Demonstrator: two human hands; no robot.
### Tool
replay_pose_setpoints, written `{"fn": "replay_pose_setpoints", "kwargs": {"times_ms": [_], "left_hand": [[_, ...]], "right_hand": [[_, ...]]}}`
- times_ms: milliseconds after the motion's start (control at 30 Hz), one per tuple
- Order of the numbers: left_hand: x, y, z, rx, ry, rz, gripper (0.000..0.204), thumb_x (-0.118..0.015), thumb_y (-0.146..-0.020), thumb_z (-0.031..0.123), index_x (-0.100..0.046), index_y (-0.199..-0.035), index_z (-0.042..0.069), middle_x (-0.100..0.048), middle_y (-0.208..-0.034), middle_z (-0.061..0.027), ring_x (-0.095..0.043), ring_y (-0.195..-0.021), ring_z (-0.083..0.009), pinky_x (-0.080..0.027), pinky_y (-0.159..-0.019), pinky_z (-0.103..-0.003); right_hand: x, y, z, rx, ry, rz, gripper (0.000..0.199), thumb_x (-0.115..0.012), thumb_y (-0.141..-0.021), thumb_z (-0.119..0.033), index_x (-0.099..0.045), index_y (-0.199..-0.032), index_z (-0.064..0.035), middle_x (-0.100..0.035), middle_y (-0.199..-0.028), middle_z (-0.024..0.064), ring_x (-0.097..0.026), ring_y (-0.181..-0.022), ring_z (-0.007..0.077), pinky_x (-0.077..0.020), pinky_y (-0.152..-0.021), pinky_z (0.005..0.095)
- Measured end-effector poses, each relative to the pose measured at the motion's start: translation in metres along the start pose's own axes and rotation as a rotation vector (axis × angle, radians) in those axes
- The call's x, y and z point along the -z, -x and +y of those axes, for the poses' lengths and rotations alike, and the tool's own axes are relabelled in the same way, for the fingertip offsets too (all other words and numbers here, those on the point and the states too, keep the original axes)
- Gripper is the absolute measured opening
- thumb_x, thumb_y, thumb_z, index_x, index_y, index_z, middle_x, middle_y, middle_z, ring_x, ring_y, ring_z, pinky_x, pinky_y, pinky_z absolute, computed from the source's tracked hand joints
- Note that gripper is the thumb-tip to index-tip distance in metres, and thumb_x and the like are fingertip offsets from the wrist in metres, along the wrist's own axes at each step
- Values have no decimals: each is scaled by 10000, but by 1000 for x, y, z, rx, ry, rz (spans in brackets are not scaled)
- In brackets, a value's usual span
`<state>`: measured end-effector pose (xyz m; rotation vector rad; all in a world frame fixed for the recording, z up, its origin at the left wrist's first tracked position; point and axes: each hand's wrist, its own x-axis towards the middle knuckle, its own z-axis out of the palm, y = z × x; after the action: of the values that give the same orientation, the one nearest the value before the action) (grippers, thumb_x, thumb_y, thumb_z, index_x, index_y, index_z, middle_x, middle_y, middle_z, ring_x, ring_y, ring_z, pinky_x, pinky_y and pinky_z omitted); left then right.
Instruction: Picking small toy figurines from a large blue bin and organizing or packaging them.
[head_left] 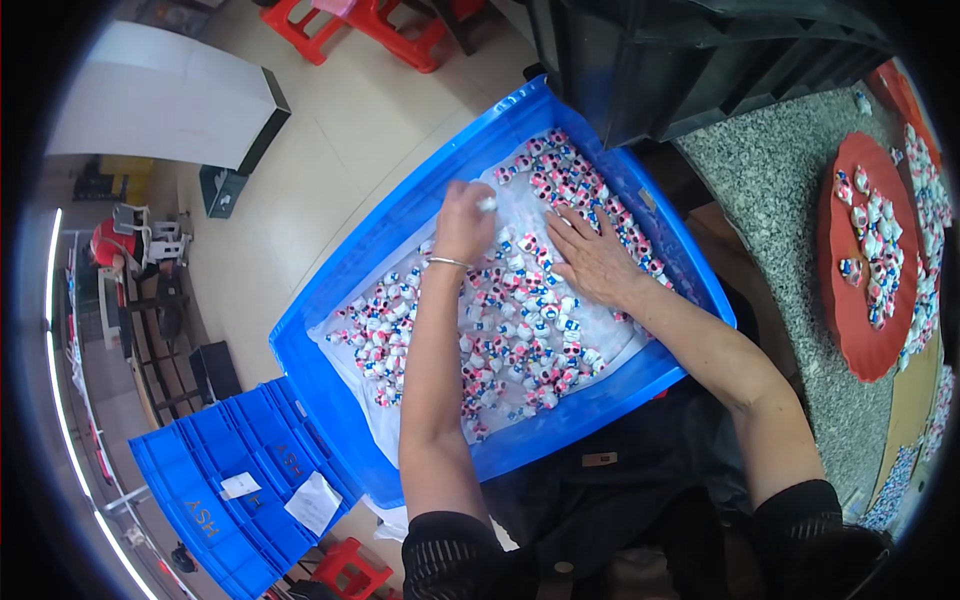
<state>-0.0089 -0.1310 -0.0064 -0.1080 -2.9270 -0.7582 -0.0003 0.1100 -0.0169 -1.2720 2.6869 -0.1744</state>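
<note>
A large blue plastic tub (pixel 340 255) with a white plastic liner (pixel 515 205) stands before me. Many small painted figurines (pixel 515 310) in white, pink and blue lie spread inside it. Over the far left part of the tub, my left hand (pixel 465 225) is closed, with a small white figurine (pixel 487 204) showing at its fingertips; a bracelet circles that wrist. My right hand (pixel 597 262) lies palm down with its fingers spread, on the liner and the figurines beside the right-hand pile. What its palm covers is hidden.
On the speckled stone counter (pixel 765 170) at right sits a red scalloped tray (pixel 850 330) of figurines, with more figurines beyond it. A black crate (pixel 690 60) stands at the far right. Blue crates (pixel 215 470) with paper slips are at lower left; red stools (pixel 400 35) stand behind.
</note>
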Motion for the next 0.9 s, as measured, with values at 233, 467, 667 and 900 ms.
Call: {"fn": "replay_pose_setpoints", "kwargs": {"times_ms": [233,467,667,900], "left_hand": [[-39,-21,14,59,351,266,236,-696,-652,-17,-622,-860,68,-568,-924,-111,-558,-868,-298,-486,-800,-383],[-51,-19,6,-39,160,303,225,-695,-651,-11,-630,-843,87,-588,-966,-88,-536,-956,-291,-440,-864,-372],[-4,6,10,187,185,176,137,-674,-739,39,-637,-865,79,-601,-915,-97,-566,-893,-281,-473,-770,-364],[-8,25,29,130,-296,-228,233,-664,-745,153,-636,-970,101,-620,-960,-146,-589,-959,-335,-499,-825,-435]], "right_hand": [[-1,1,2,-16,-25,4,564,-415,-975,-413,-409,-1409,-53,-294,-1532,71,-169,-1446,229,-163,-1140,561],[-2,-2,-4,1,-41,11,567,-427,-971,-407,-408,-1408,-47,-297,-1530,74,-176,-1445,231,-168,-1138,562],[0,-1,3,-5,-38,13,565,-430,-969,-388,-392,-1412,-39,-279,-1537,76,-178,-1443,242,-184,-1137,557],[-1,-2,-2,-1,-17,2,566,-414,-977,-407,-401,-1409,-41,-279,-1538,77,-160,-1450,237,-177,-1140,558]]}}
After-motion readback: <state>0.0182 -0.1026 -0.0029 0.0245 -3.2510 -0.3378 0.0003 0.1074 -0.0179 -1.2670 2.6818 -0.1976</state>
